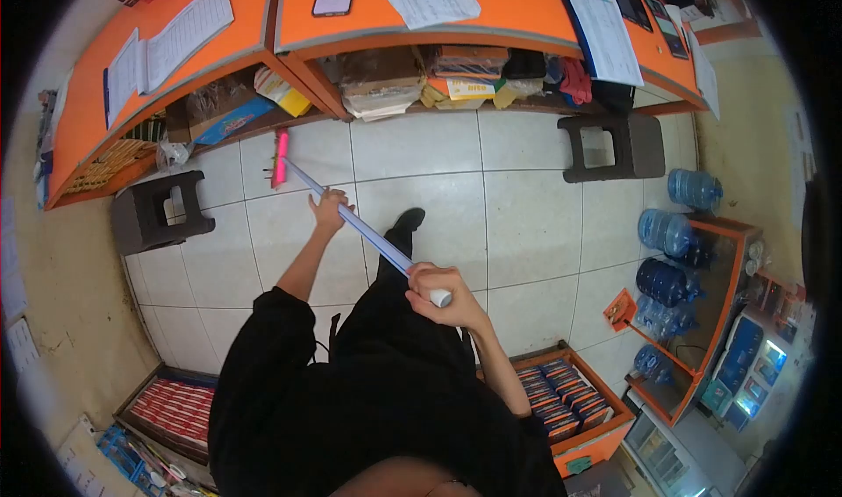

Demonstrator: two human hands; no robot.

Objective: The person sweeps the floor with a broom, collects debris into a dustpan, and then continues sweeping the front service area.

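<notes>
A broom with a pale bluish-white handle [383,244] runs diagonally in front of my body. Its bright pink head [280,158] rests at the tiled floor below the counter. My right hand [445,295] is wrapped round the handle close to its white top end. Further down, my left hand [330,210] holds the handle loosely, with some fingers sticking out. One black shoe [410,220] shows on the tiles beside the handle.
An orange counter [307,36] bears papers and phones, with packed shelves underneath. Dark plastic stools stand at left [164,212] and right [612,148]. Several water bottles [664,232] and an orange dustpan [620,310] are at the right. Boxes of packs [561,400] sit behind me.
</notes>
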